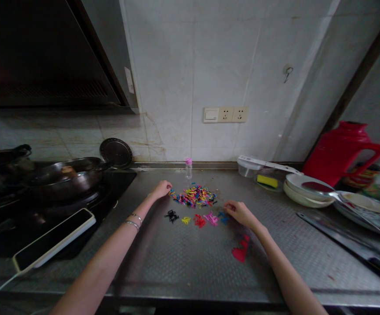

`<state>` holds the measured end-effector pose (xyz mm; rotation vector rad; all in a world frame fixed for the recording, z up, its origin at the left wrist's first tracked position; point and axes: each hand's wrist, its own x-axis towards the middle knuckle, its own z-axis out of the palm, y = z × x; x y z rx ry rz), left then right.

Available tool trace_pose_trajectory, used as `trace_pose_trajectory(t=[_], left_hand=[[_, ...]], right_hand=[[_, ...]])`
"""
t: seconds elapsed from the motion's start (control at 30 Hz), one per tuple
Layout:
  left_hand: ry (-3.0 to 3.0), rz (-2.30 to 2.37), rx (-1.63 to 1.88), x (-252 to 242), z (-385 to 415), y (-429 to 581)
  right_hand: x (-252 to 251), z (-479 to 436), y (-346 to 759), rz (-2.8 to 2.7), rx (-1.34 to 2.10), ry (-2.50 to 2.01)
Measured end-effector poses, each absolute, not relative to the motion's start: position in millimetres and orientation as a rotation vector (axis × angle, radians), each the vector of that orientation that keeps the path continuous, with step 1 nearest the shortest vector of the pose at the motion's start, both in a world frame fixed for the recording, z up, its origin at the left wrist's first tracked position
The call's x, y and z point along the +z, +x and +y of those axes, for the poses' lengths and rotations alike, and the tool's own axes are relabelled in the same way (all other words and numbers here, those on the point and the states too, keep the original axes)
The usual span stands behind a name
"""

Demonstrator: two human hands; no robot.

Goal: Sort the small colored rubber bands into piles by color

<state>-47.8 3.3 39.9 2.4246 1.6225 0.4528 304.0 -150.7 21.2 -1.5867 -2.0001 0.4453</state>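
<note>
A mixed pile of small colourful bands [196, 196] lies on the metal counter [176, 271]. In front of it sit separate small heaps: black [172, 215], yellow [186, 220], red [199, 221], pink [211, 218] and blue [223, 217]. My left hand [163, 189] is at the pile's left edge, its fingers pressed together; whatever they hold is too small to name. Beside the blue heap, my right hand [235, 208] has its fingertips drawn together, and anything between them is too small to make out.
Behind the pile stands a clear bottle with a pink cap [189, 168]. Pans [68, 175] and a phone [55, 238] are at left. At right are a yellow sponge [267, 181], stacked bowls [304, 192], a knife [340, 243], a red jug [340, 153] and a red piece [241, 249].
</note>
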Motion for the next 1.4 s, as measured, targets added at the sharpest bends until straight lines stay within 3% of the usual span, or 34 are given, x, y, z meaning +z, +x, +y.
trace_pose_trajectory(t=[0.13, 1.13, 1.4], left_hand=[[2.506, 1.637, 0.291, 46, 4, -44], [2.377, 1.549, 0.044, 40, 47, -40], [2.377, 1.528, 0.125, 49, 40, -40]], right_hand=[[21, -152, 305, -2.021, 0.42, -1.605], [23, -153, 305, -2.006, 0.445, -1.626], [22, -153, 306, -2.02, 0.432, -1.629]])
